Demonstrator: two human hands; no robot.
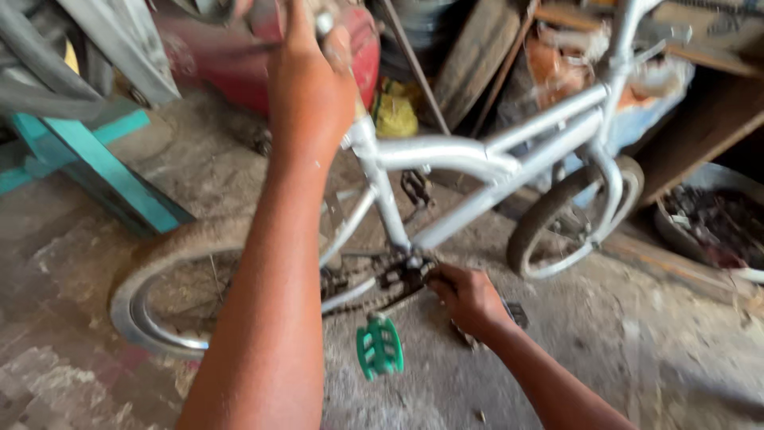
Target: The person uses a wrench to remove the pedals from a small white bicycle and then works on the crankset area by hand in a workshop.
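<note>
left hand (310,87) grips the seat post (360,131) far up, steadying the silver bicycle frame (446,151) while right hand (469,299) fingers close on the near crank (406,277).

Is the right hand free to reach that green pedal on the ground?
Probably yes: the right hand sits by the crank, close to the green pedal, with only bare floor between. Whether it grips something is unclear.

Head camera, single view, looking steeply down

From my seat I get one close view from above, facing forward and down over a silver bicycle frame (477,155) lying across the concrete floor (652,350); both forearms enter from the bottom edge.
</note>
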